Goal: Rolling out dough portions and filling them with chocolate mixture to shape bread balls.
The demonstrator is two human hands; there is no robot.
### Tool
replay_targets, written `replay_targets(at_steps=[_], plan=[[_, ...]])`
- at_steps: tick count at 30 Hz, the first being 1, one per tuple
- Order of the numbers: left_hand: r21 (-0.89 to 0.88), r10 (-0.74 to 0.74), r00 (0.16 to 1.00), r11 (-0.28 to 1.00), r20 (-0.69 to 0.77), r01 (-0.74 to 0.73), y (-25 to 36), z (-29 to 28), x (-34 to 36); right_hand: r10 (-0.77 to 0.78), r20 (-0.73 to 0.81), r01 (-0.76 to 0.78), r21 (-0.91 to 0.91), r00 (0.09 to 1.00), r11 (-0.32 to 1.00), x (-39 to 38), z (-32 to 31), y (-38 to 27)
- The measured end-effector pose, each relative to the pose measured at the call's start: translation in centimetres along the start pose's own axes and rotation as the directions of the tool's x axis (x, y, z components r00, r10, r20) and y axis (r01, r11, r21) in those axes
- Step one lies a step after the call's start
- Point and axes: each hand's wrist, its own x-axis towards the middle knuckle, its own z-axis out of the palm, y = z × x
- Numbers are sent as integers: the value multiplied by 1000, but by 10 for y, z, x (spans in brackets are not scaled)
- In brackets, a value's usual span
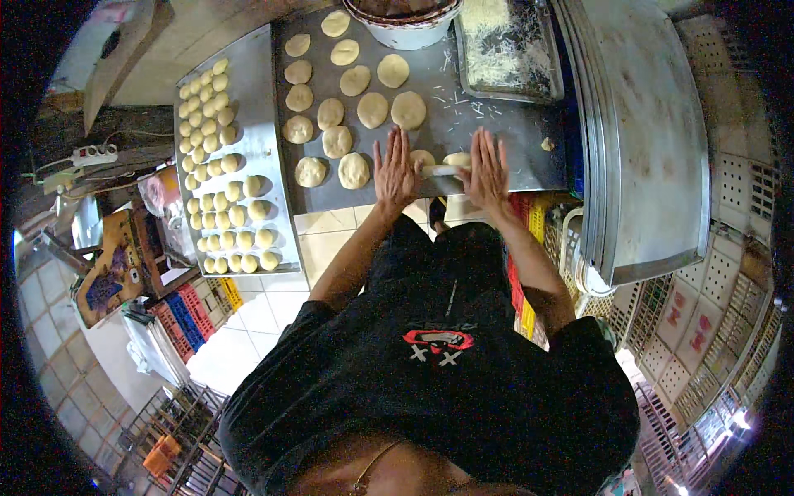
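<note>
My left hand (397, 174) and my right hand (486, 175) lie flat with fingers stretched forward, at the near edge of the dark metal worktop (513, 165). Between them spans a thin pale rolling pin (443, 171), its ends under my palms. Just beyond the pin, partly covered by it, show a dough piece (423, 157) by my left hand and another dough piece (456, 159) by my right. Flattened dough rounds sit left of and beyond my hands, among them a round (354, 170) beside my left hand and a round (408, 110) past its fingertips.
A metal tray (285, 240) with many small dough balls stands on the left. At the back are a white bucket (405, 35) with a brown-smeared rim and a tray (556, 83) of grated white shreds. Shreds are scattered nearby. Stacked metal trays (645, 149) rise at the right.
</note>
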Motion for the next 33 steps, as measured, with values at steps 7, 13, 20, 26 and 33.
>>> replay_targets(at_steps=[7,13,20,26,33], plan=[[16,-86,948,995,-307,95,-19,1,107,107,-149,-119,-73,983,990,110,19,27],[43,12,1000,999,-23,-11,7,4,20,20,14,-20,-50,1000,999,17,19,11],[-146,15,999,989,42,-9,21,-4,-63,-19,9,19,41,1000,999,-71,16,-5],[-485,-182,976,869,-124,100,-8,-8,-49,192,161,-218,164,968,962,-50,1,33],[-406,-7,1000,914,2,7,6,-10,-19,0,-115,6,51,993,999,13,0,5]])
